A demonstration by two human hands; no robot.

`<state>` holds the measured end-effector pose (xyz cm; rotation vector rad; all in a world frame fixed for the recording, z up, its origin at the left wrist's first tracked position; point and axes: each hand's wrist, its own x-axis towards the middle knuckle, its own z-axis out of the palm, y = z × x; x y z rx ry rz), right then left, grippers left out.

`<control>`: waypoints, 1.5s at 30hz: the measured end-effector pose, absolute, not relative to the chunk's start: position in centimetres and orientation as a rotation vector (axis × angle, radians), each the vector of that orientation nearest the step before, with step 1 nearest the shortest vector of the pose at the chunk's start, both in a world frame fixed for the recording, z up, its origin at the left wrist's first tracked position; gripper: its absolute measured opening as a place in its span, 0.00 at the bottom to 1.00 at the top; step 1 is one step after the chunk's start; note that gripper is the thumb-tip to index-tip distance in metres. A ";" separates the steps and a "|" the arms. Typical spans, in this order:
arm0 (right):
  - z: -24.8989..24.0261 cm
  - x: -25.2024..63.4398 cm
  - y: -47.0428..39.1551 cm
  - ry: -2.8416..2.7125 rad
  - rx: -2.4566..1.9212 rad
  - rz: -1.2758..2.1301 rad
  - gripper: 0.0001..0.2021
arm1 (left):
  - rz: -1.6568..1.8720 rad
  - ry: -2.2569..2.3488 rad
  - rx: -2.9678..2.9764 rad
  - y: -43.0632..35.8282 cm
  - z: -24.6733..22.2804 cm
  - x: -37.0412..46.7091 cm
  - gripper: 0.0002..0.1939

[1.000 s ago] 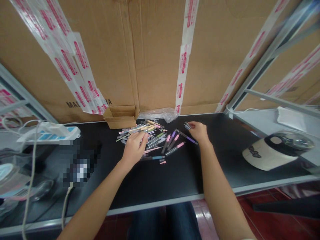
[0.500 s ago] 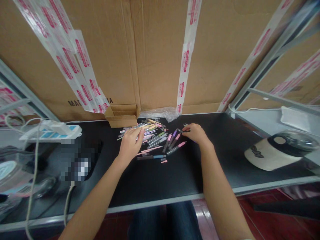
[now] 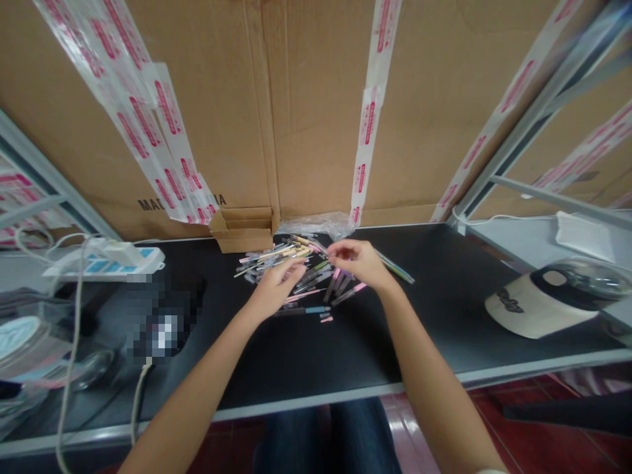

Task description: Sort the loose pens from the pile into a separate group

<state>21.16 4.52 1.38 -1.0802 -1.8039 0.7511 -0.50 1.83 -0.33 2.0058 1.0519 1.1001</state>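
A loose heap of pens [image 3: 316,280] in pink, purple, yellow and clear plastic lies on the black tabletop. Over its front left part is my left hand [image 3: 276,288], thumb and fingers drawn together; whatever they hold is hidden. My right hand [image 3: 363,263] hovers at the heap's right side with curled fingers, and I cannot make out what is between them. To the right of that hand, a few greenish and blue pens [image 3: 399,268] lie apart from the heap. One blue-and-black pen [image 3: 316,309] lies at the front, near a small pink piece [image 3: 326,319].
An open cardboard box [image 3: 244,238] stands behind the heap, beside crumpled clear plastic [image 3: 326,225]. At left are a power strip [image 3: 106,261] and cables. A cap [image 3: 538,303] sits at right. Large taped cardboard [image 3: 316,118] walls the back.
My right hand has moved left, onto the heap's right side, uncovering the pens to its right. My left hand has shifted slightly right and toward me.
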 end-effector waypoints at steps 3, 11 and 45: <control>1.1 17.7 3.4 -1.814 -0.813 0.887 0.08 | 1.172 0.884 1.894 1.4 -0.5 0.4 0.19; 0.8 15.9 2.7 -1.903 -0.798 0.706 0.06 | 1.352 0.952 1.389 2.2 -0.9 -0.1 0.24; -2.7 19.9 6.6 -2.340 -1.195 0.221 0.18 | 1.481 1.026 1.372 2.4 0.4 -1.3 0.22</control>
